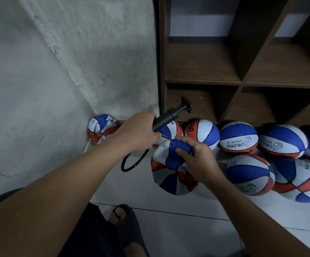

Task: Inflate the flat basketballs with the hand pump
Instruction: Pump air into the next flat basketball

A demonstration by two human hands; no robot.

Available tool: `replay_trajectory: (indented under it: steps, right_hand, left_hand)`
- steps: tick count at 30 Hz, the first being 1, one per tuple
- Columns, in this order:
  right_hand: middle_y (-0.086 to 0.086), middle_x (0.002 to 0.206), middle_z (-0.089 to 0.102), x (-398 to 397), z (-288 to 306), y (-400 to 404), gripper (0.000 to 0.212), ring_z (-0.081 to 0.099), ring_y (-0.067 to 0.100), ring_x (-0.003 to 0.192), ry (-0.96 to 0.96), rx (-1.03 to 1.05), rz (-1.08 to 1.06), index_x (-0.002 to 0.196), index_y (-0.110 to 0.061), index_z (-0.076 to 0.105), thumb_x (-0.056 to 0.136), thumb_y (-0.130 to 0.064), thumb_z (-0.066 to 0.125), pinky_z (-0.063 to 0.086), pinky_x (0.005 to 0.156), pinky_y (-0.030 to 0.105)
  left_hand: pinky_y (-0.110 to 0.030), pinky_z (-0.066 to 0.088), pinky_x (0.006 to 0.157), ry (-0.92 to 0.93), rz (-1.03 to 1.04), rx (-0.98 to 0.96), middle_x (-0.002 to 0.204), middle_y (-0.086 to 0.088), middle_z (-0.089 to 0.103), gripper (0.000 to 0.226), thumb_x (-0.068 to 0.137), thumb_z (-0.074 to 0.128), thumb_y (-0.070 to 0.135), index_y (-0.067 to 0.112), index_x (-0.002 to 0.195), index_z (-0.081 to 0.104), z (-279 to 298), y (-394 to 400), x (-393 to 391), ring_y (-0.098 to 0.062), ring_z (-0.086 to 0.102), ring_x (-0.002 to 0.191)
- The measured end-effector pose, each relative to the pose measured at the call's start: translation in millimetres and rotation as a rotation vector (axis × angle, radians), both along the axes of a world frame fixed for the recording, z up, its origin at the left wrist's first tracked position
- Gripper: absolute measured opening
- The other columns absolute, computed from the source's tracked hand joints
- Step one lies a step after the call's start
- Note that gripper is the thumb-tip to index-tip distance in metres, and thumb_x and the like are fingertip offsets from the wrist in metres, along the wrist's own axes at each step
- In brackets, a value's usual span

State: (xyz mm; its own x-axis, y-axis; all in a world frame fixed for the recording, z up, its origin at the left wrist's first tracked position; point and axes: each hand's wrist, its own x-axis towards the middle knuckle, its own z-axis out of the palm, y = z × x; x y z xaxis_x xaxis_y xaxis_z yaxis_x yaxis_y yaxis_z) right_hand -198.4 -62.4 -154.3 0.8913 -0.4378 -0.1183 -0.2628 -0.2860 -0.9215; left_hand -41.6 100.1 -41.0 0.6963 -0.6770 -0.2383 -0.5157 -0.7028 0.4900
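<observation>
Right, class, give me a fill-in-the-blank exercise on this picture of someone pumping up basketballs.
1. The left hand grips the black plastic hand ____.
2. The right hand pinches a crumpled blue, white and orange ____ basketball.
3. One flat ball lies alone in the corner by the grey ____.
4. The brown wooden shelf stands ____ the balls.

Missing words: pump; flat; wall; behind

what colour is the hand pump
Black all over, hose included; the hand pump shows best in the head view.

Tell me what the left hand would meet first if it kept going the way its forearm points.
Probably the round basketball just past the left hand and pump, then the shelf; depth is unclear.
</observation>
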Motion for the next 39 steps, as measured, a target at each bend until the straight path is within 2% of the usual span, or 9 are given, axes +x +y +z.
replay_trajectory:
  steps: [4, 8, 13, 17, 21, 28, 31, 34, 39]
  right_hand:
    - [-0.02, 0.122, 0.073, -4.3, -7.9, -8.8, 0.033, 0.067, 0.001, 0.116, 0.018, -0.029, 0.026, 0.134, -0.036, 0.069, 0.105, -0.021, 0.066, 0.06, 0.101, 0.036]
    - [-0.013, 0.102, 0.075, -1.7, -9.2, -9.8, 0.014, 0.071, 0.007, 0.098, 0.003, 0.014, -0.044, 0.11, -0.035, 0.068, 0.105, -0.022, 0.066, 0.063, 0.09, 0.045]
    - [-0.01, 0.098, 0.073, 5.0, -5.6, -3.1, 0.014, 0.07, 0.012, 0.094, -0.064, -0.031, 0.0, 0.103, -0.033, 0.069, 0.105, -0.02, 0.066, 0.061, 0.085, 0.044]
    - [-0.008, 0.092, 0.071, 7.3, -7.0, -0.8, 0.013, 0.068, 0.012, 0.088, -0.074, -0.078, -0.024, 0.098, -0.031, 0.069, 0.106, -0.022, 0.066, 0.059, 0.08, 0.043]
    - [-0.008, 0.091, 0.072, 10.2, -5.5, 0.1, 0.012, 0.069, 0.013, 0.087, -0.086, -0.086, -0.01, 0.098, -0.03, 0.07, 0.106, -0.023, 0.066, 0.059, 0.079, 0.042]
    - [-0.012, 0.094, 0.072, 10.6, -1.4, 3.4, 0.013, 0.07, 0.011, 0.091, -0.131, -0.068, 0.007, 0.101, -0.031, 0.071, 0.106, -0.02, 0.066, 0.058, 0.078, 0.028]
    - [-0.012, 0.096, 0.072, 10.4, -2.4, 3.6, 0.012, 0.07, 0.011, 0.093, -0.133, -0.082, 0.012, 0.103, -0.03, 0.072, 0.106, -0.02, 0.066, 0.059, 0.08, 0.03]
    - [-0.012, 0.098, 0.073, 10.1, -2.5, 3.2, 0.011, 0.07, 0.01, 0.095, -0.144, -0.072, 0.006, 0.105, -0.029, 0.073, 0.105, -0.02, 0.066, 0.06, 0.082, 0.033]
    - [-0.011, 0.098, 0.074, 10.6, -2.7, 3.5, 0.011, 0.071, 0.012, 0.095, -0.143, -0.069, 0.006, 0.105, -0.027, 0.074, 0.105, -0.019, 0.066, 0.061, 0.084, 0.042]
  left_hand:
    - [-0.032, 0.056, 0.06, 0.002, -0.028, 0.053, 0.09, 0.001, 0.071, 0.019, 0.098, 0.073, 0.026, 0.024, 0.102, 0.056, -7.3, -2.6, -1.8, -0.009, 0.075, 0.059]
    - [-0.028, 0.048, 0.056, 0.034, -0.04, 0.038, 0.08, 0.003, 0.072, 0.019, 0.097, 0.074, 0.025, 0.023, 0.1, 0.056, -8.0, -8.9, -0.6, -0.006, 0.074, 0.059]
    - [-0.038, 0.062, 0.063, 0.022, -0.058, 0.02, 0.084, 0.002, 0.071, 0.02, 0.095, 0.077, 0.024, 0.02, 0.099, 0.058, -13.5, -14.1, 3.0, -0.01, 0.075, 0.059]
    - [-0.04, 0.063, 0.066, -0.008, -0.06, 0.037, 0.083, 0.001, 0.07, 0.02, 0.095, 0.077, 0.027, 0.02, 0.098, 0.058, -17.4, -13.1, 6.4, -0.009, 0.074, 0.059]
    - [-0.031, 0.054, 0.058, 0.031, -0.052, 0.027, 0.08, 0.001, 0.072, 0.019, 0.098, 0.075, 0.027, 0.019, 0.1, 0.058, -16.6, -12.5, 5.8, -0.007, 0.074, 0.057]
    - [-0.04, 0.064, 0.069, 0.008, -0.043, 0.027, 0.085, 0.004, 0.076, 0.021, 0.096, 0.076, 0.03, 0.021, 0.102, 0.059, -19.2, -11.6, 5.8, -0.009, 0.075, 0.061]
    - [-0.039, 0.064, 0.067, 0.012, -0.036, 0.024, 0.087, 0.002, 0.075, 0.021, 0.096, 0.076, 0.03, 0.022, 0.103, 0.058, -19.6, -10.7, 6.6, -0.009, 0.075, 0.06]
    - [-0.031, 0.056, 0.059, 0.031, -0.021, 0.015, 0.085, 0.001, 0.075, 0.02, 0.098, 0.076, 0.028, 0.022, 0.103, 0.057, -19.1, -9.5, 7.2, -0.007, 0.074, 0.058]
    - [-0.028, 0.054, 0.059, 0.054, -0.028, 0.006, 0.085, 0.002, 0.076, 0.02, 0.098, 0.075, 0.027, 0.022, 0.103, 0.057, -19.7, -8.5, 6.1, -0.007, 0.075, 0.059]
